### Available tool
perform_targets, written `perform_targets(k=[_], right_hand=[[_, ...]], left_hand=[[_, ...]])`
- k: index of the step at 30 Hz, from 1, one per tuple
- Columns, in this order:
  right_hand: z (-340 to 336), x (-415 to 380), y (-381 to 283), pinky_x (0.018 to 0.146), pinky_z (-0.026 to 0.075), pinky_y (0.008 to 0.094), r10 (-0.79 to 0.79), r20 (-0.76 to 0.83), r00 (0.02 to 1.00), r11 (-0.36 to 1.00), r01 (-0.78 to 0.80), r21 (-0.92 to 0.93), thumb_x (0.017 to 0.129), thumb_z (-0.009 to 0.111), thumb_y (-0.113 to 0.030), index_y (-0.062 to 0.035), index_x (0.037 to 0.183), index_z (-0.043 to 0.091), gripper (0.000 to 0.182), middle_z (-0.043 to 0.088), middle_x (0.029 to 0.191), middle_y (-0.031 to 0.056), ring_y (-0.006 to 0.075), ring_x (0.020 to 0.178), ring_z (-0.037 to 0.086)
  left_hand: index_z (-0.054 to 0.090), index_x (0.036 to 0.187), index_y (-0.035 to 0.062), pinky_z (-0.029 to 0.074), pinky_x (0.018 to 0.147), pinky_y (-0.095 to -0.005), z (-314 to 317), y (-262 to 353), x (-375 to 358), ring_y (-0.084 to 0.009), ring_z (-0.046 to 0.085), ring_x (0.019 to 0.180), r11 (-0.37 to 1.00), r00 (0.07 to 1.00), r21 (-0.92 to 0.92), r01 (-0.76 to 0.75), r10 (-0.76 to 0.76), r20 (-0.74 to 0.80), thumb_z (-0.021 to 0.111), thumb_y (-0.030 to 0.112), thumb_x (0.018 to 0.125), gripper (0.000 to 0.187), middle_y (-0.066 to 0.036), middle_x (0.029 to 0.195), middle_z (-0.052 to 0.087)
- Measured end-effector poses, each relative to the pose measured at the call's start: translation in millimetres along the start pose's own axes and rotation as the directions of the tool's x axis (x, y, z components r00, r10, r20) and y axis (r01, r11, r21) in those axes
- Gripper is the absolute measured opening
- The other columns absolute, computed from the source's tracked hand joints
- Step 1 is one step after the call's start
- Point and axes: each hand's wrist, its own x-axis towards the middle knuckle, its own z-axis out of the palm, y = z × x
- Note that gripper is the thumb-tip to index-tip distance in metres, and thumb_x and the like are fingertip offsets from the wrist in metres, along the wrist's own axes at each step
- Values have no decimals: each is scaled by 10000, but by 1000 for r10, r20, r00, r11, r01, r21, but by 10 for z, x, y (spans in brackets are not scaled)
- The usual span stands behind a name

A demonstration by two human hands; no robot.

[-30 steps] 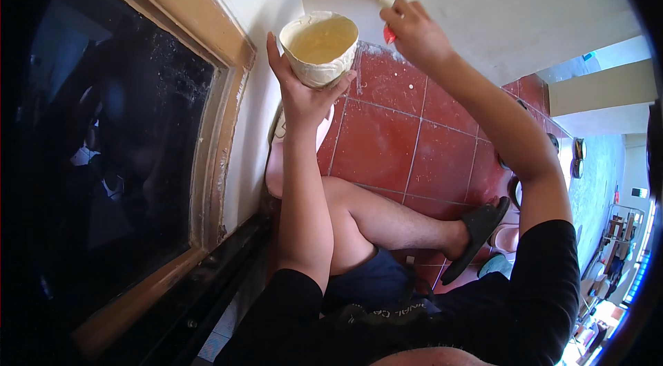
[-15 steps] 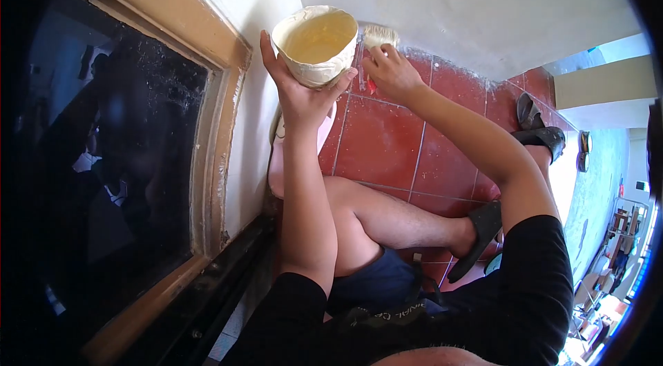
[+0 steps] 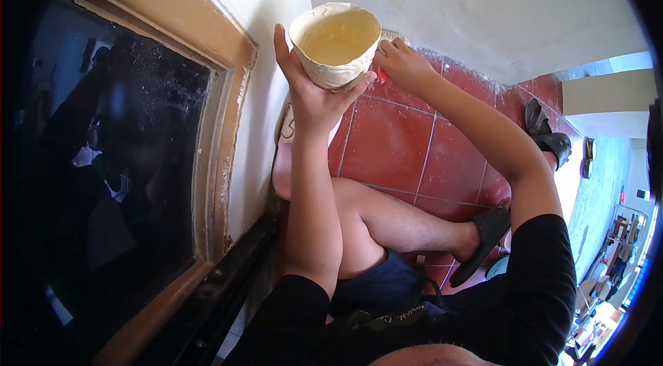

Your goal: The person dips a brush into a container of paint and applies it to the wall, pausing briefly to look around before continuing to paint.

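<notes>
My left hand [image 3: 314, 107] is wrapped round the underside of a paint-smeared tub [image 3: 334, 76], thumb and fingers up its sides. Pale yellow paint coats the inside of the tub, which is tipped toward me. Close to its right side, my right hand [image 3: 409, 68] is closed on a paintbrush [image 3: 398, 36]. The pale bristles show just beyond the knuckles, low by the pale wall [image 3: 469, 14]; a bit of red shows below the fingers. Most of the brush handle is hidden by the hand and tub.
A dark glass pane in a worn wooden frame [image 3: 238, 55] stands close on the left. Red floor tiles [image 3: 387, 138] lie below, with pale specks along the wall's foot. My bent leg [image 3: 407, 224] crosses the floor. Dark footwear [image 3: 535, 117] lies at the right.
The tub and my left hand have shifted slightly right in view, as has the whole scene. The tub now overlaps the brush area, and less of the bristles shows beyond my right hand.
</notes>
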Motion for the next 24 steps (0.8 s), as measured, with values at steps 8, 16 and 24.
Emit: perform_targets(k=[8, 16, 24], right_hand=[[-124, 157, 192, 799, 580, 408, 112, -91, 990, 993, -108, 56, 786, 651, -88, -59, 1008, 572, 238, 548, 1106, 134, 338, 1052, 571], [-224, -9, 77, 869, 554, 406, 22, -25, 999, 999, -21, 33, 791, 659, -99, -61, 1029, 577, 255, 550, 1154, 145, 354, 1088, 561], [-959, 14, 73, 828, 519, 422, 101, -277, 956, 994, -88, 60, 712, 665, 16, -48, 1059, 600, 359, 533, 1076, 128, 337, 1027, 556]], left_hand=[[-66, 1522, 112, 511, 998, -437, -2, -24, -2, -312, 555, 1210, 999, 1000, -29, -15, 15, 9, 921, 237, 656, 1319, -214, 1348, 451], [-20, 1517, 51, 490, 1006, -456, 46, -113, -35, -323, 556, 1202, 999, 999, -30, -21, 20, -25, 922, 325, 654, 1306, -229, 1359, 426], [-10, 1518, 54, 482, 1016, -464, 8, -52, -58, -339, 550, 1214, 997, 998, -58, 40, -42, -42, 929, 331, 639, 1315, -228, 1368, 422]])
